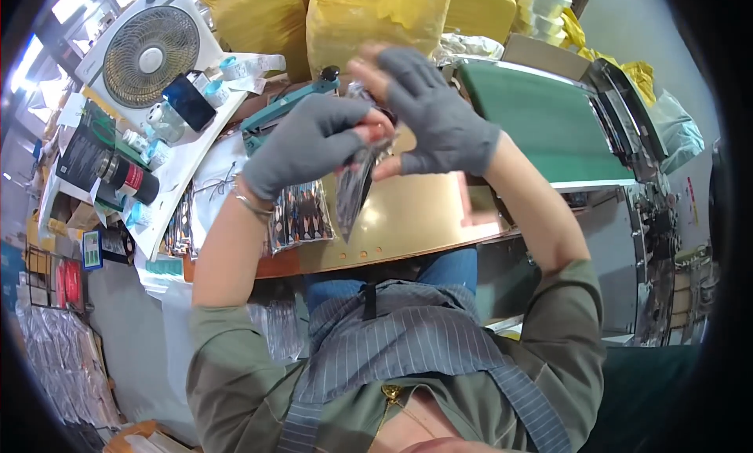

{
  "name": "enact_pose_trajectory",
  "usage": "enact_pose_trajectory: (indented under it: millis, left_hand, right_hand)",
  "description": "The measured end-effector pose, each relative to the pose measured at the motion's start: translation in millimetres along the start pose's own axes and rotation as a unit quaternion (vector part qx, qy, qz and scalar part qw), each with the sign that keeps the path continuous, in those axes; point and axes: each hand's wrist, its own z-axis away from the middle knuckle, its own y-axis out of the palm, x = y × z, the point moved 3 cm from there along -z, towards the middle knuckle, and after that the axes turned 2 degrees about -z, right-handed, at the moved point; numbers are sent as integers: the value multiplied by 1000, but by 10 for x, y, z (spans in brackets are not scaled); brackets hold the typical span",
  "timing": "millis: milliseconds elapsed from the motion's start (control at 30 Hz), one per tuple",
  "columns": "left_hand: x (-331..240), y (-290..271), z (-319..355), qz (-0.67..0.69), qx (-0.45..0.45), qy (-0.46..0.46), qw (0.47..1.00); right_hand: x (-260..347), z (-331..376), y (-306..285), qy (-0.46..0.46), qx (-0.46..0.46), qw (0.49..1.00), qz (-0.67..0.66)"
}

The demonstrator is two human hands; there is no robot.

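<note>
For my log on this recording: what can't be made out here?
Packet contents: head view, blurred by motion and partly covered by the left hand.
Right hand: head view, smeared by motion; whether it touches the packet is unclear.
Teal tool: head view, partly hidden behind the left hand.
Middle yellow bag contents: head view, mostly hidden by its front and cut off by the top edge.
</note>
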Motion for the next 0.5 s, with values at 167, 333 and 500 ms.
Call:
enact_pose_trajectory:
  millis: [167, 333, 500]
  left_hand:
    - [-12, -297, 88, 44, -58, -5, 997]
    - [943, 90, 295, 211, -67, 45, 974]
    - [1776, 678, 474, 253, -153, -225, 928]
  right_hand:
    - [-199, 139, 296, 53, 205, 971, -113]
    - [-184, 317, 666, 388, 168, 864, -275]
    - [-607, 476, 1302, 209, 139, 968, 17]
